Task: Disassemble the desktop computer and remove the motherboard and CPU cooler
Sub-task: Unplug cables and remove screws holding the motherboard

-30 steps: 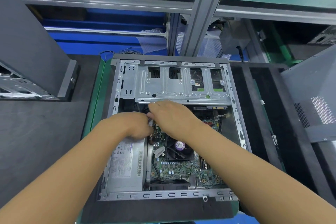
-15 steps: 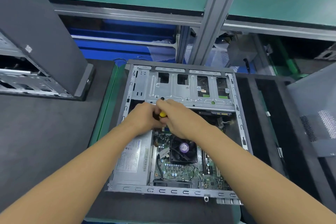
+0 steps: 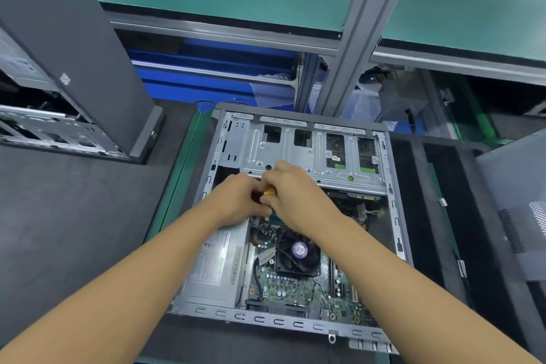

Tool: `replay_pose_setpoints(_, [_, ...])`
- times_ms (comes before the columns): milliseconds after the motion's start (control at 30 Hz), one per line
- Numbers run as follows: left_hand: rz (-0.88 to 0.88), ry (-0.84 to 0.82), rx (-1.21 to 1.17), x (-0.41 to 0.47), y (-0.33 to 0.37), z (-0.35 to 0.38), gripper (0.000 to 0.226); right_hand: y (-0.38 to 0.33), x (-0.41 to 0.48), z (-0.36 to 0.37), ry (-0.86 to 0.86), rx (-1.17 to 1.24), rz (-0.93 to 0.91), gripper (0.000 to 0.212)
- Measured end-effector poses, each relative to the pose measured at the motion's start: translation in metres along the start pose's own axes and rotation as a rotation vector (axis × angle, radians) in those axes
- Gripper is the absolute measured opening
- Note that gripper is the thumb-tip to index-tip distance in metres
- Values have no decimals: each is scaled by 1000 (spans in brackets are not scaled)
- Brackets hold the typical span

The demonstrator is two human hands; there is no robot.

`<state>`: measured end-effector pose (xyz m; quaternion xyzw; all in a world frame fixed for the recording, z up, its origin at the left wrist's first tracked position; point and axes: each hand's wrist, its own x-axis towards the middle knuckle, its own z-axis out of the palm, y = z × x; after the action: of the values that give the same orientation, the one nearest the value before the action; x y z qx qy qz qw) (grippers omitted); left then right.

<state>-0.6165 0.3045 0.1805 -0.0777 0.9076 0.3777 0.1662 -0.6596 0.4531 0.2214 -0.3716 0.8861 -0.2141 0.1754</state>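
Note:
The open desktop case (image 3: 393, 210) lies flat on the bench with its side off. Inside it, the green motherboard (image 3: 295, 289) carries the black CPU cooler fan (image 3: 297, 254) with a purple hub. My left hand (image 3: 236, 201) and my right hand (image 3: 292, 195) meet just below the metal drive cage (image 3: 295, 151), above the cooler. Both are curled round a small yellow and black part (image 3: 269, 191), probably a cable connector, that shows between the fingers. What lies under the hands is hidden.
A silver power supply (image 3: 215, 269) fills the case's near-left corner. Another dark tower case (image 3: 74, 62) stands at the left on the grey mat (image 3: 74, 216). A perforated side panel (image 3: 514, 210) leans at the right. An aluminium post (image 3: 354, 47) rises behind the case.
The yellow part came into view between my fingers after one second ago. Both hands stay together at the drive cage's lower edge; the camera has tilted up slightly.

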Motion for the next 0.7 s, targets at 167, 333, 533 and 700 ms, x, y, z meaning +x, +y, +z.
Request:
replay_pose_setpoints(167, [-15,115,-31,3,2,7,33,4,3,-1,72,70,11,11])
replay_pose_setpoints(333, [-5,109,-21,6,-2,9,32,2,10,1,118,-9,31,20])
replay_pose_setpoints(533, [6,77,-47,5,-4,4,37,7,11,-6,38,20,-13,6])
replay_pose_setpoints(700, [-15,181,18,5,0,12,38,11,7,-9,37,88,5,11])
